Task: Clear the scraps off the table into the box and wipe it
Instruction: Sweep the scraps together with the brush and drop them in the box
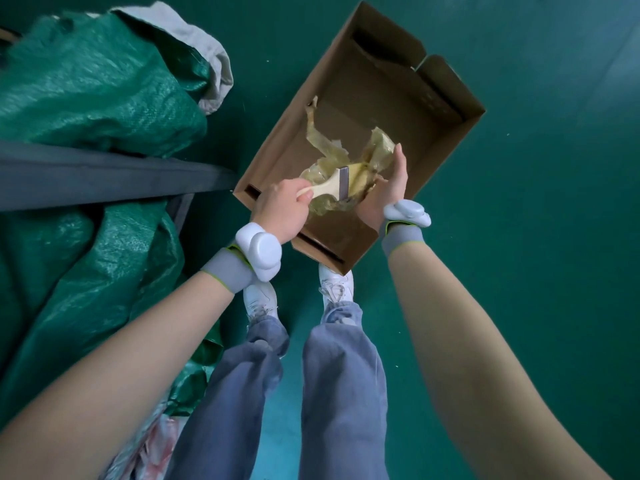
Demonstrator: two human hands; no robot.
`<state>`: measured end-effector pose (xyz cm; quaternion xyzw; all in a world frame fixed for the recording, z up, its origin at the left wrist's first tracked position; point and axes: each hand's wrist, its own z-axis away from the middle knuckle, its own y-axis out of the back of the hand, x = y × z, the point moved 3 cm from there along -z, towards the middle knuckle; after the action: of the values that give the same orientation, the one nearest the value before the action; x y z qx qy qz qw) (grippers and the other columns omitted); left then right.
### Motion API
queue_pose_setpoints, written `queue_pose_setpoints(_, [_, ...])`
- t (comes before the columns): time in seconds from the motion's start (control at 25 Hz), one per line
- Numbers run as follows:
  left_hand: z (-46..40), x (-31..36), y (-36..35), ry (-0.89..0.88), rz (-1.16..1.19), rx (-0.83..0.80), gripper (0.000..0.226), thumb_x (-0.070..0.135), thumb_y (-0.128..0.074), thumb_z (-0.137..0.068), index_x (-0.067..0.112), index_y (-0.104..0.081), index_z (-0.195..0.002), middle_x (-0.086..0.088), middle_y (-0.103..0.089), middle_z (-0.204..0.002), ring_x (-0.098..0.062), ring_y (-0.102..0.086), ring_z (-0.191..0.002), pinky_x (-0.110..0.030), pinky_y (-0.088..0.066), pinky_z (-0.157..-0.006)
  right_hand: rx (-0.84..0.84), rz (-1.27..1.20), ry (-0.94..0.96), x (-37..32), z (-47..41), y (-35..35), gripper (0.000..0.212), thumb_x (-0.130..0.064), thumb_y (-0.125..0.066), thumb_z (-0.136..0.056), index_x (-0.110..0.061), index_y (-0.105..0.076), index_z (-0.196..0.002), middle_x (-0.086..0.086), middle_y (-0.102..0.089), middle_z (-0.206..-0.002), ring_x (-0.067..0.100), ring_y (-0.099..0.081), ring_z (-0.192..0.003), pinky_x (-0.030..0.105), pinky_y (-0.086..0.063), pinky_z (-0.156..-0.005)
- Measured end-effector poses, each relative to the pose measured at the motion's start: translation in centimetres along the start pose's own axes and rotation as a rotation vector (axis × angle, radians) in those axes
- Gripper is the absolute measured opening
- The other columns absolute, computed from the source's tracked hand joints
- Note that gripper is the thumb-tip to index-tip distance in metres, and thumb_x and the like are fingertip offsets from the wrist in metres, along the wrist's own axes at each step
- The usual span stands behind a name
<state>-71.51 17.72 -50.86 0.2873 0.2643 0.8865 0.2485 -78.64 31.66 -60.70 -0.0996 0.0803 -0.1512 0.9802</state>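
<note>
An open cardboard box (446, 123) stands on the green floor in front of my feet. Crumpled yellowish tape scraps (332, 157) lie inside it. My left hand (284, 209) grips the pale wooden handle of a flat brush (332, 185), whose metal band and bristles point toward my right palm. My right hand (388, 188) is held over the box with its palm up and fingers extended, touching the scraps and the brush bristles. Whether the right hand holds any scrap cannot be told.
A dark grey table edge (104, 178) runs along the left, with green woven sacks (86, 91) and a grey cloth (207, 57) above and below it. My white shoes (336, 285) stand at the box's near end. Green floor (536, 168) spreads to the right.
</note>
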Motion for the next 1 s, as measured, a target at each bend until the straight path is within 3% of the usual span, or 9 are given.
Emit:
queue_pose_setpoints(0.12, [-1.9, 0.0, -1.3, 0.014, -0.066, 0.027, 0.026, 0.019, -0.041, -0.098, 0.010, -0.063, -0.108, -0.017, -0.067, -0.104, -0.038, -0.059, -0.097, -0.041, -0.049, -0.080, 0.032, 0.024, 0.016, 0.2, -0.2, 0.2, 0.112, -0.073, -0.072, -0.050, -0.023, -0.036, -0.143, 0.008, -0.048, -0.142, 0.029, -0.048, -0.130, 0.048, -0.034, -0.112])
queue_pose_setpoints(0.28, [-4.3, -0.8, -2.3, 0.098, -0.143, 0.062, 0.026, 0.017, -0.038, -0.099, 0.006, -0.060, -0.104, -0.019, -0.066, -0.102, -0.038, -0.058, -0.090, -0.037, -0.042, -0.068, 0.119, 0.070, 0.054, 0.5, -0.4, 1.1, 0.077, -0.058, -0.059, -0.079, -0.012, -0.042, -0.138, 0.010, -0.044, -0.144, 0.025, -0.042, -0.133, 0.038, -0.036, -0.106])
queue_pose_setpoints(0.4, [-5.1, -1.8, -1.7, 0.196, -0.084, 0.078, 0.027, 0.014, -0.038, -0.099, 0.002, -0.061, -0.105, -0.020, -0.066, -0.106, -0.037, -0.058, -0.092, -0.040, -0.045, -0.074, 0.105, 0.040, 0.057, 0.2, 0.1, 1.5, 0.069, -0.050, -0.057, -0.085, -0.007, -0.043, -0.137, 0.013, -0.050, -0.137, 0.027, -0.048, -0.127, 0.039, -0.040, -0.104])
queue_pose_setpoints(0.48, [-4.5, -2.6, -1.2, 0.241, 0.001, 0.074, 0.028, 0.012, -0.038, -0.098, -0.001, -0.061, -0.107, -0.019, -0.065, -0.106, -0.037, -0.059, -0.095, -0.039, -0.046, -0.079, 0.105, 0.050, 0.048, 0.1, 1.1, 1.4, 0.064, -0.046, -0.054, -0.088, -0.005, -0.043, -0.136, 0.014, -0.056, -0.126, 0.027, -0.054, -0.120, 0.036, -0.044, -0.098])
queue_pose_setpoints(0.56, [-3.4, -3.3, -0.9, 0.306, 0.120, 0.042, 0.026, 0.008, -0.037, -0.098, -0.002, -0.060, -0.103, -0.014, -0.058, -0.097, -0.030, -0.053, -0.087, -0.033, -0.041, -0.074, 0.147, 0.102, 0.038, 0.0, 2.5, 1.5, 0.057, -0.044, -0.054, -0.089, -0.005, -0.048, -0.130, 0.011, -0.061, -0.110, 0.025, -0.059, -0.110, 0.032, -0.048, -0.087])
queue_pose_setpoints(0.68, [0.3, -3.9, 0.4, 0.475, 0.415, -0.059, 0.029, 0.010, -0.037, -0.097, 0.011, -0.052, -0.073, -0.009, -0.054, -0.081, -0.025, -0.050, -0.068, -0.028, -0.043, -0.065, 0.236, 0.196, 0.063, -0.1, 6.0, 1.5, 0.047, -0.038, -0.054, -0.089, -0.004, -0.055, -0.121, 0.013, -0.065, -0.113, 0.022, -0.062, -0.094, 0.027, -0.051, -0.073])
queue_pose_setpoints(0.8, [5.3, -2.8, 1.6, 0.570, 0.703, -0.108, 0.035, 0.007, -0.035, -0.097, 0.013, -0.049, -0.066, -0.003, -0.050, -0.065, -0.013, -0.042, -0.049, -0.020, -0.037, -0.044, 0.275, 0.284, 0.081, 0.2, 10.1, 1.3, 0.039, -0.027, -0.053, -0.091, 0.001, -0.059, -0.117, 0.019, -0.063, -0.124, 0.020, -0.060, -0.087, 0.030, -0.053, -0.085])
queue_pose_setpoints(0.88, [9.2, -1.5, 2.5, 0.559, 0.762, -0.157, 0.033, 0.006, -0.034, -0.097, 0.010, -0.052, -0.070, -0.002, -0.054, -0.068, -0.010, -0.045, -0.045, -0.016, -0.038, -0.039, 0.300, 0.390, 0.113, 0.2, 13.6, 1.3, 0.026, -0.019, -0.052, -0.090, -0.001, -0.060, -0.107, 0.016, -0.070, -0.101, 0.020, -0.063, -0.077, 0.028, -0.053, -0.074])
queue_pose_setpoints(1.0, [15.0, 0.6, 5.2, 0.530, 0.894, -0.195, 0.031, 0.003, -0.031, -0.099, 0.010, -0.040, -0.070, -0.003, -0.045, -0.069, -0.011, -0.037, -0.046, -0.016, -0.034, -0.036, 0.310, 0.544, 0.183, -0.7, 20.3, 0.3, 0.009, -0.006, -0.050, -0.089, -0.002, -0.056, -0.084, 0.009, -0.058, -0.067, 0.015, -0.050, -0.054, 0.018, -0.043, -0.044])
